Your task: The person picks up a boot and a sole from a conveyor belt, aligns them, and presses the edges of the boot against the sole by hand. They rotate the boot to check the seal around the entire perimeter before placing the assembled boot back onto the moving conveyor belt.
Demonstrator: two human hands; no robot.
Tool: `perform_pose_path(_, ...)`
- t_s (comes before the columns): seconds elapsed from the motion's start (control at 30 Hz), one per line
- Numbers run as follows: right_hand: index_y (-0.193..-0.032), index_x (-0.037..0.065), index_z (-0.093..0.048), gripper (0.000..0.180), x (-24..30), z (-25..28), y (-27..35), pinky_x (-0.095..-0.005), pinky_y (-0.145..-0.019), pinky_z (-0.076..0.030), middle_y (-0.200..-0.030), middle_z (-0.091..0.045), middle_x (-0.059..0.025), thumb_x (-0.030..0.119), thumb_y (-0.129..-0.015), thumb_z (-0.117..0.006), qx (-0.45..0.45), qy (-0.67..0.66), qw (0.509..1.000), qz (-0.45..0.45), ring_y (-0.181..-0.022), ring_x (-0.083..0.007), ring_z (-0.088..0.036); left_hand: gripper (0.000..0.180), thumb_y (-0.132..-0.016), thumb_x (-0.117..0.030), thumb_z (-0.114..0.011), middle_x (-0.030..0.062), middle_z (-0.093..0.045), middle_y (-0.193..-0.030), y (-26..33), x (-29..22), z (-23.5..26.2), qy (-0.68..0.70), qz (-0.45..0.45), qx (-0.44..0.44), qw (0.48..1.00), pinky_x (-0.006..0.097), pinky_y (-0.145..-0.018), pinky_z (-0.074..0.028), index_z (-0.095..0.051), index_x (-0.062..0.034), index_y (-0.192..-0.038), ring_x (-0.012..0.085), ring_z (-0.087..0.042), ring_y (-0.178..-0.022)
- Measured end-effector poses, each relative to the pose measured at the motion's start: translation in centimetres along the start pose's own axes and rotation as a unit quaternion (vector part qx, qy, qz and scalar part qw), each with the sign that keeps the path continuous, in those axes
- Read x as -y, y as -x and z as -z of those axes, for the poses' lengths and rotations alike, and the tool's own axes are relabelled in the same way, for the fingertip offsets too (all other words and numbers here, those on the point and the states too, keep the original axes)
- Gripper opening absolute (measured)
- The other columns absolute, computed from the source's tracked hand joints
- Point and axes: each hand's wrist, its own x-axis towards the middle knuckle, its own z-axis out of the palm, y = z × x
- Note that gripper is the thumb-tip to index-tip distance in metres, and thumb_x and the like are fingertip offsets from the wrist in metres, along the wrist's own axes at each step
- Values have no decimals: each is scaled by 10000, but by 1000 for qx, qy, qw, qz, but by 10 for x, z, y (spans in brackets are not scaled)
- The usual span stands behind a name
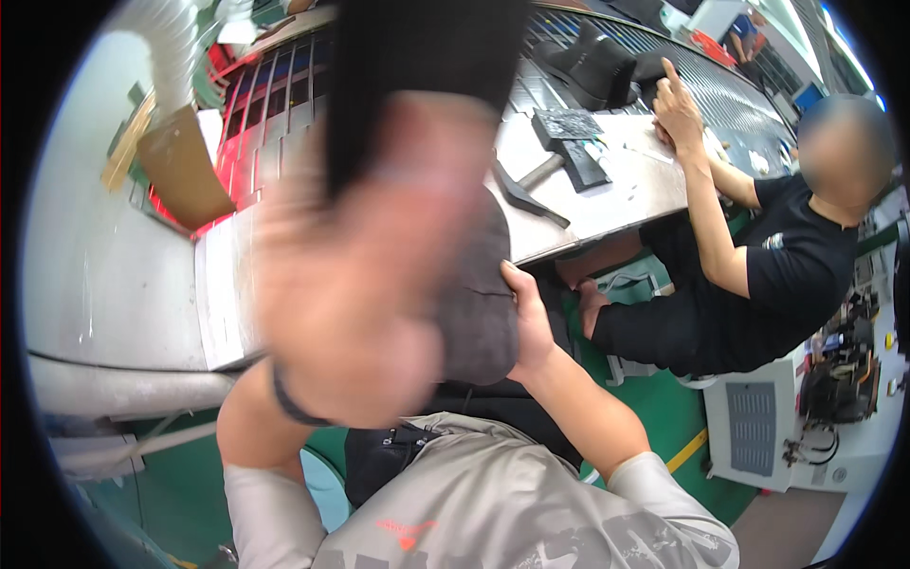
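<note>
Close up and smeared by motion, my left hand [370, 275] has its fingers closed round a broad black object [427, 66] that runs out of the top of the picture. Its kind is too blurred to make out. Below and right of it, my right hand [531, 327] grips the side of a dark grey, leather-like boot piece [479, 313] with a seam, thumb on the near face. My left hand hides part of that piece. On the worktable [654, 194] ahead lie a hammer [531, 190] and black blocks [580, 166].
Black boots [592, 68] stand at the table's far side. A seated co-worker [796, 242] on the right reaches over the table, one finger pointing up. Left are a red rack [251, 123], a cardboard piece [180, 166] and a grey machine housing [104, 256].
</note>
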Motion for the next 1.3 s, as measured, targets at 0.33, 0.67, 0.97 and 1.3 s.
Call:
perform_pose_path(0.33,-1569,20,-461,877,-18,26,73,-538,-901,-560,-1356,-632,-314,719,-1044,-389,-140,171,975,-2,-1176,-428,-681,819,-847,-293,-845,319,-484,-1577,-17,-158,-139,438,48,146,886,616,-1230,-361,-514,27,-1524,445,-464,-1503)
perform_pose_path(0.67,-1502,-1,-503,1247,21,78,77,-591,-696,-618,-1241,-639,-450,1031,-827,-321,-42,-122,985,-113,-1069,-598,-697,583,-1033,-392,-696,263,-684,-1397,29,169,-138,-52,219,83,971,407,-1144,-477,-633,22,-1438,362,-644,-1341)
perform_pose_path(0.97,-1513,-51,-478,1087,21,96,77,-502,-677,-632,-1250,-662,-388,885,-973,-363,-141,-49,979,-140,-1044,-535,-731,464,-1062,-280,-699,163,-757,-1266,100,292,-127,200,564,-46,800,357,-1007,-580,-667,55,-1382,240,-746,-1116)
perform_pose_path(1.3,-1539,9,-458,743,-25,147,55,-338,-767,-632,-1261,-680,-214,592,-1081,-512,-217,262,937,-78,-956,-296,-750,514,-1080,-341,-562,240,-707,-1351,132,77,-67,636,551,-165,514,481,-1061,-588,-605,77,-1376,329,-730,-1192)
